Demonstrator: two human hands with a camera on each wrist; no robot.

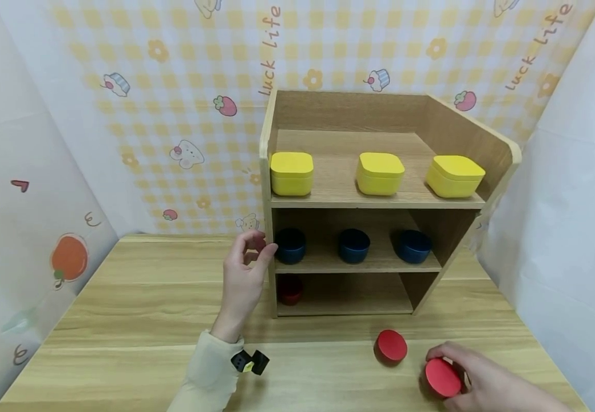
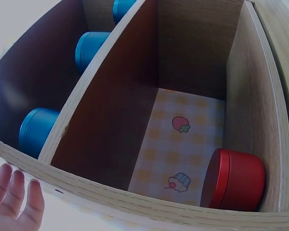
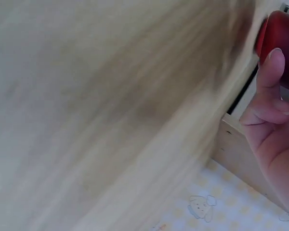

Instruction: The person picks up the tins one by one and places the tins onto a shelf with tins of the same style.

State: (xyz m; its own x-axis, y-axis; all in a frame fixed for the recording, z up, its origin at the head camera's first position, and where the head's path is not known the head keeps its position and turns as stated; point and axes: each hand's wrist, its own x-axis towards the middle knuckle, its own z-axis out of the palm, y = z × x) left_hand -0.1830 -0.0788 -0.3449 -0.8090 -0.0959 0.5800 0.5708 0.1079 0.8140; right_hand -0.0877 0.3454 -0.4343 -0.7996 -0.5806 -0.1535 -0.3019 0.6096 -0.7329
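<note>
A small wooden shelf (image 1: 356, 203) stands on the table. My left hand (image 1: 246, 272) is at its left side panel, the thumb at the front edge and the curled fingers along the outside; in the left wrist view the fingers (image 2: 33, 199) show beside that panel. At the lower right of the head view, my right hand (image 1: 475, 377) grips a round red tin (image 1: 443, 378) between thumb and fingers, low over the table. Another red tin (image 1: 392, 347) rests on the table to its left. A third red tin (image 2: 243, 180) sits at the left end of the bottom compartment.
Three yellow square boxes (image 1: 380, 173) line the top level, and three blue round tins (image 1: 354, 246) the middle one. A wooden table (image 1: 138, 309) carries the shelf. Behind hangs a checked cloth (image 1: 174, 114); white cloth (image 1: 560, 229) closes the right side.
</note>
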